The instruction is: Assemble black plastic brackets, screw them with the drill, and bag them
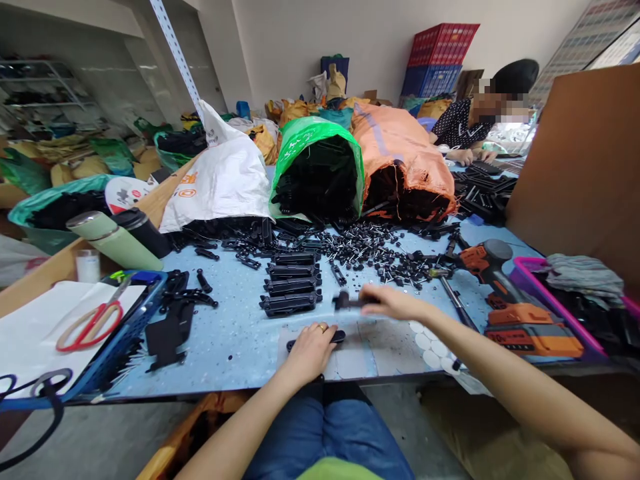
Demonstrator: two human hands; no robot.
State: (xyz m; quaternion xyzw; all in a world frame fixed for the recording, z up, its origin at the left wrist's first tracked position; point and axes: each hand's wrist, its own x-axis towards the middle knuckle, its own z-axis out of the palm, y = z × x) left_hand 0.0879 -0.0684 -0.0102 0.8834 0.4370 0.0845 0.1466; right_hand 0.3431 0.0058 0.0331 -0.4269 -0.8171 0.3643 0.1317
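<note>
My left hand (311, 352) lies over a long black plastic part (339, 337) at the table's front edge, its fingers closed about it. Both ends of the part stick out from under the hand. To the right, my right hand (393, 303) is blurred by motion, with its fingers closed round a dark object (344, 301) shaped like a small hammer. It is held just above and right of the left hand. Beyond the left hand, several similar black parts (291, 303) lie in a neat row. A heap of small black pieces with metal pins (367, 247) spreads behind them.
A green bag (361, 160), an orange sack (400, 130) and a white sack (225, 180) stand at the back. On the right lie an orange power drill (500, 287) and a pink bin (530, 267). Scissors (100, 320) and tumblers (123, 243) are left. A co-worker (465, 127) sits back right.
</note>
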